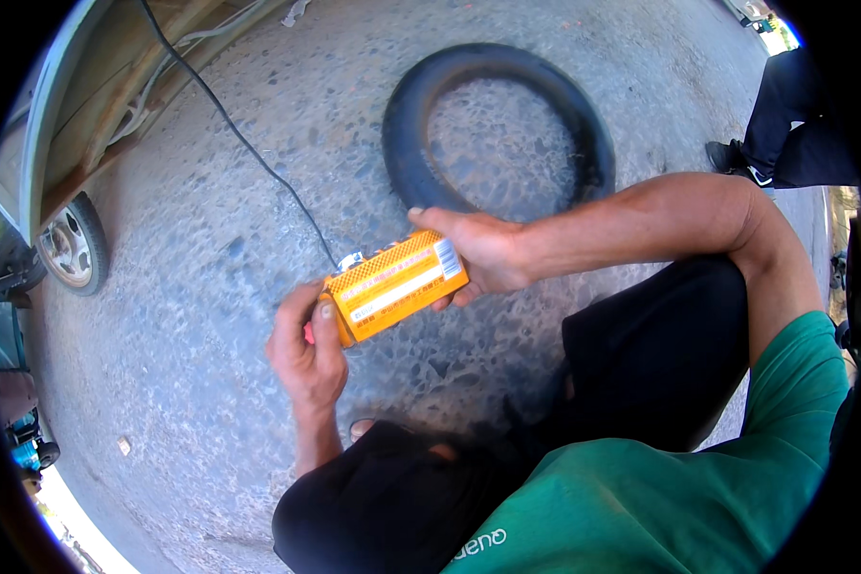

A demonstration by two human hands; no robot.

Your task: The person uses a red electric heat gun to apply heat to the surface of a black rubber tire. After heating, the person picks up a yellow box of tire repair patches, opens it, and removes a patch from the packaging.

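A small yellow-orange cardboard box [402, 289], with printing and a barcode label on its upper face, is held between my two hands above the ground. My right hand [483, 251] grips its right end, thumb along the far edge and fingers underneath. At the box's left end, my left hand [308, 344] is closed with its thumb and fingers on the end. A bit of something pinkish-red shows by the left fingers, too small to name. A black inner tube [409, 129] lies on the ground beyond the box, close to my right hand.
A dark cable [244, 139] runs from the upper left down to behind the box. Far left are a metal-framed structure [43, 124] and a small spoked wheel [72, 244]. Another person's dark-trousered leg [780, 124] is at the upper right. My bent knees [660, 344] are close below.
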